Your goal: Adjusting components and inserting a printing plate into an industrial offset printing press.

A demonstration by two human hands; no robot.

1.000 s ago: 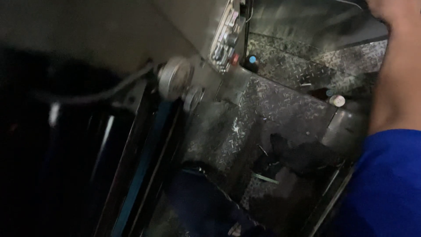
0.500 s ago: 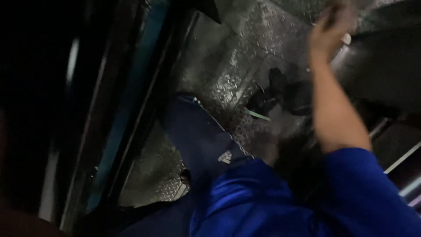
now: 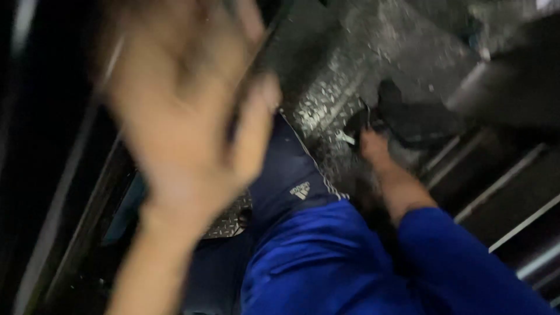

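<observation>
Dark cloth-like object (image 3: 408,119) is being touched on the diamond-plate floor (image 3: 344,76), far right, by the right hand (image 3: 373,146); whether its fingers are closed cannot be told. Nearer, at left, the blurred left hand (image 3: 186,116) is being held up, fingers spread, gripping nothing. Blue sleeve (image 3: 466,262) is being worn.

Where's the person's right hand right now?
In the head view, the right hand is right of centre, low on the diamond-plate floor, beside a dark object.
</observation>
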